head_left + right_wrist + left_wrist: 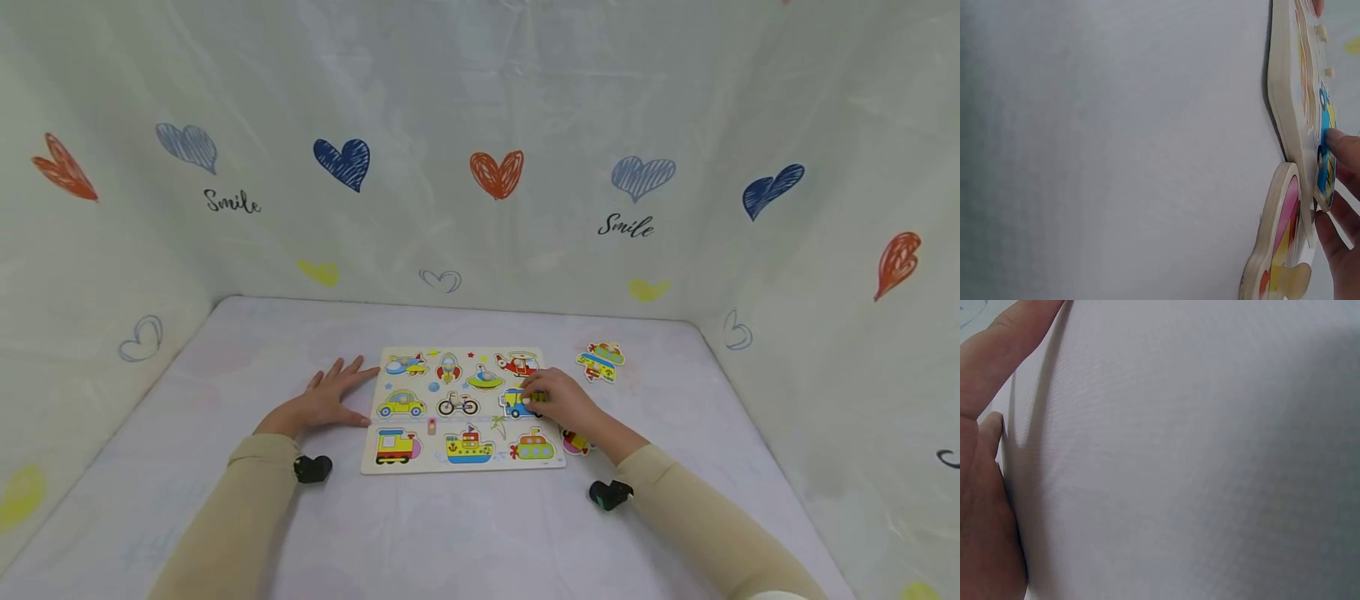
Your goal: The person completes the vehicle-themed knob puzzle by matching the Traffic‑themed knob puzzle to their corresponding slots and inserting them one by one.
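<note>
A cream wooden puzzle board (431,462) printed with colourful vehicles lies on the table. My left hand (326,400) rests with fingers spread at its left edge; in the left wrist view, the thumb and palm of that hand (985,506) show over the white cloth. At the board's right side my right hand (562,402) pinches a blue and yellow bus puzzle piece (515,403). The right wrist view has the thumb on the face of the bus piece (1324,140), which sits tilted over the board's edge. Part of the bus is hidden by the fingers.
Next to the board's lower right edge lies a loose puzzle piece (1285,231) with a pink patch and a wooden knob. Several loose pieces (600,363) overlap in a pile to the right. Behind the table hangs a white curtain (420,242) with hearts.
</note>
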The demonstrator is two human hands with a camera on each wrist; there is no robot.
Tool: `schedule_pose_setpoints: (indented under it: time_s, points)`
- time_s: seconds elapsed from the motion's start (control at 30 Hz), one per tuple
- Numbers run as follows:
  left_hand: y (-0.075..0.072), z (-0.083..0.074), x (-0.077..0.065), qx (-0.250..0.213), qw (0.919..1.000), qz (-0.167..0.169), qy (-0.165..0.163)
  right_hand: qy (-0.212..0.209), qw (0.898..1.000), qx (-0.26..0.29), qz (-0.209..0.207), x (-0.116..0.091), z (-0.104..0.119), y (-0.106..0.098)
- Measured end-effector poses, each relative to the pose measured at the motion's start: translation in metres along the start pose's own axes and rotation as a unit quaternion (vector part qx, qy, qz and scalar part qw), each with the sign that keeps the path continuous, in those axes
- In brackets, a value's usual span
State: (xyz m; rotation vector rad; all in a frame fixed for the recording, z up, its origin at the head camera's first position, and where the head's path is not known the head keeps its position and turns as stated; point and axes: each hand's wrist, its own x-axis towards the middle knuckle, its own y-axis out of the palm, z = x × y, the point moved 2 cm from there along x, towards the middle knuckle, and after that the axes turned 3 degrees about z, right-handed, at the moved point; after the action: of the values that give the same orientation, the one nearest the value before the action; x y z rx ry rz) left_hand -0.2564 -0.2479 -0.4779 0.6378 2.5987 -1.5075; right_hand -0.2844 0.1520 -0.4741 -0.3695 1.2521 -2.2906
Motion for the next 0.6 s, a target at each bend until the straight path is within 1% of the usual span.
schedule_pose_setpoints:
  time_s: [0.07, 0.3, 0.6]
  points:
    - [-0.0005, -0.0006, -0.0007, -0.003, 1.0000, 0.000, 0.000, -0.002, 1.000, -0.001, 0.003, 0.0010, 0.0000, -0.0004]
    - [0.0002, -0.0013, -0.0011, 0.000, 1.0000, -0.003, -0.003, 0.014, 1.000, -0.004, 0.018, 0.0040, 0.0007, -0.0012]
    - [-0.0007, 0.0004, -0.0006, -0.006, 1.0000, 0.002, 0.002, 0.026, 0.999, -0.015, 0.019, 0.0041, 0.0038, -0.0013]
